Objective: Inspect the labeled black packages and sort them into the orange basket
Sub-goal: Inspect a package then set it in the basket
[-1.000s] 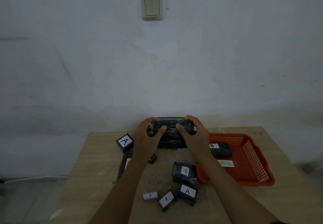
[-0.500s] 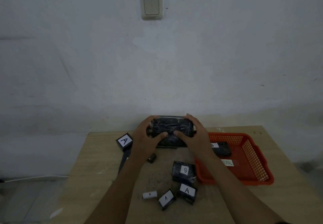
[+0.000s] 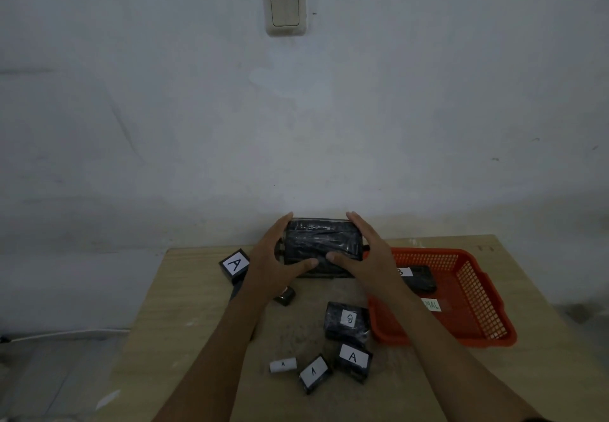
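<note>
Head view. You hold a large black plastic-wrapped package (image 3: 321, 246) lifted over the far middle of the light wooden table (image 3: 184, 293), one hand at each end. Your left hand (image 3: 275, 262) cups its left end, fingers over the top and thumb across the front face; your right hand (image 3: 365, 257) mirrors this on the right end. Both hands are closed around the package, the thumbs nearly meeting at its front. The two-handed hold reads as a turning grip for inspection: no label shows on the faces toward the camera, so you probably need to rotate it to find one.

The orange perforated plastic basket (image 3: 474, 293) sits just right of your right forearm, close enough for a short carry. Inside it lies one black flat package with a white "B" label (image 3: 420, 278); a pale tag (image 3: 431, 305) on the basket floor is partly covered by your arm, its lettering incomplete.

Unsorted items on the table: a black cube labelled "A" (image 3: 234, 265) at far left, a black package marked "B" (image 3: 346, 319), two more black "A" packages (image 3: 353, 359), and a small white roll (image 3: 282, 365).

A small dark object (image 3: 286, 296) below your left wrist is too dim to identify. Whatever lies under your left forearm is hidden.
</note>
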